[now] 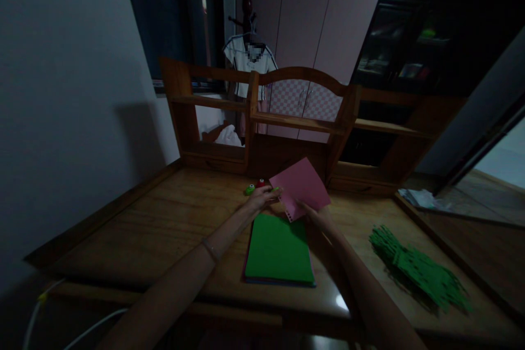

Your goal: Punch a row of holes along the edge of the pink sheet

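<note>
My right hand holds a sheet of pink paper by its lower right part, tilted above the desk. Small cutouts run along the sheet's lower left edge. At the left edge of that paper, my left hand is closed around a small yellow-green paper punch, mostly covered by the fingers. Just beyond this hand, a green punch and a red punch rest on the desk. Below both hands lies a stack of coloured paper with a green sheet on top.
Green cut paper with many holes lies in a heap at the desk's right. A wooden shelf unit rises along the back of the wooden desk. White cables hang at the front left.
</note>
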`<state>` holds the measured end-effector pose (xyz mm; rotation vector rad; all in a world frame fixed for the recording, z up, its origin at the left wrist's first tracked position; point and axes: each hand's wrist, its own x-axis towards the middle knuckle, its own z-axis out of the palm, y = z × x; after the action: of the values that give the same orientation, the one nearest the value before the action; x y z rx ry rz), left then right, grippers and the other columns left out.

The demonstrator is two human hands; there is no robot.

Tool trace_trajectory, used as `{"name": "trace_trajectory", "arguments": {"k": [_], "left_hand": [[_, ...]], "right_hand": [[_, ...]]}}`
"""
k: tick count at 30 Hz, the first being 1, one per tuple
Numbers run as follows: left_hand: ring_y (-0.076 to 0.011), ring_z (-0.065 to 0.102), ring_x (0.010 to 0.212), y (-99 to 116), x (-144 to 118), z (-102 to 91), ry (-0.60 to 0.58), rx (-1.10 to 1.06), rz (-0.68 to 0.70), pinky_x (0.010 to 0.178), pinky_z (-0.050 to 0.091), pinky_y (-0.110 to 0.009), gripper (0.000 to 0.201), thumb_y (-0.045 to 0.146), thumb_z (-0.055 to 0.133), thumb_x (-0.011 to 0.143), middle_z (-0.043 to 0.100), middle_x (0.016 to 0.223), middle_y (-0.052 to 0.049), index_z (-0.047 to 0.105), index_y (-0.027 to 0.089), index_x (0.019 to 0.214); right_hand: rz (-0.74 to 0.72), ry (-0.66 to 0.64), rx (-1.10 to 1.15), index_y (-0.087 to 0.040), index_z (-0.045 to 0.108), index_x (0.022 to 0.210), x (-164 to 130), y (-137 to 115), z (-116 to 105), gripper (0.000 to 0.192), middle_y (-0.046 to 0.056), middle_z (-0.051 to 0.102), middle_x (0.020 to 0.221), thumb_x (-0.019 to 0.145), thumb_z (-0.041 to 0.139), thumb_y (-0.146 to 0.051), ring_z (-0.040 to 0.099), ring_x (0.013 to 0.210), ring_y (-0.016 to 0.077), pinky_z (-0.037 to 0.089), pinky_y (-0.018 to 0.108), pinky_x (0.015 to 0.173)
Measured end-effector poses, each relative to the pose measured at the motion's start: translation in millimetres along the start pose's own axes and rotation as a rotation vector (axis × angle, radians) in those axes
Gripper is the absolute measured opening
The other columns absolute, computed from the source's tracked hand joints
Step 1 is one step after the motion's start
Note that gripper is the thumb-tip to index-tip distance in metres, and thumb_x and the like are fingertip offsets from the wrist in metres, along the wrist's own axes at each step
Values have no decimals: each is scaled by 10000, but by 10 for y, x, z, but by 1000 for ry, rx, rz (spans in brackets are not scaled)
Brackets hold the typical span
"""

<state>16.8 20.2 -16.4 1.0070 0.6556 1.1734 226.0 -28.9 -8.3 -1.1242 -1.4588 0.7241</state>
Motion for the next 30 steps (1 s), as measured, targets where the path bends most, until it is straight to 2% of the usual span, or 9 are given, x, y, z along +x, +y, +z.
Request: {"name": "trace_trajectory", "arguments": {"k": [9, 13, 20, 27, 30], "left_hand": [[-177, 615, 777, 33, -13, 32, 19, 20, -12, 810, 475, -350, 323, 289, 812, 590, 649, 884, -108, 648, 85, 779], [-198, 618, 782, 57, -27, 54, 44, 17, -23, 810, 470, -364, 334, 269, 820, 571, 652, 895, -115, 647, 80, 784], [-184, 613, 772, 89, -55, 85, 59, 12, -16, 799, 477, -347, 334, 264, 820, 571, 653, 880, -109, 645, 83, 791], [-174, 619, 724, 84, -49, 102, 91, 7, -4, 771, 488, -332, 352, 257, 837, 530, 660, 840, -99, 642, 91, 771], [-173, 622, 714, 93, -62, 113, 101, 3, -5, 771, 487, -335, 361, 248, 837, 528, 665, 856, -103, 649, 90, 793]], "right_hand": [[43, -13, 28, -212, 604, 1017, 8, 35, -5, 399, 105, 638, 1080, 685, 693, -415, 582, 1025, 303, 458, 491, 913], [40, -48, 37, -219, 596, 1046, 5, 53, 9, 394, 94, 626, 1117, 710, 674, -409, 580, 1028, 285, 452, 469, 921], [46, -16, 62, -209, 587, 1093, 11, 65, 31, 479, 92, 623, 1119, 672, 707, -403, 561, 1059, 274, 436, 460, 941], [93, 2, 129, -208, 627, 979, 7, 33, 42, 414, 69, 649, 1015, 625, 746, -386, 564, 1025, 271, 418, 478, 949], [94, 35, 153, -219, 620, 993, -6, -4, 59, 433, 60, 642, 1034, 607, 764, -352, 562, 1025, 268, 412, 480, 950]]}}
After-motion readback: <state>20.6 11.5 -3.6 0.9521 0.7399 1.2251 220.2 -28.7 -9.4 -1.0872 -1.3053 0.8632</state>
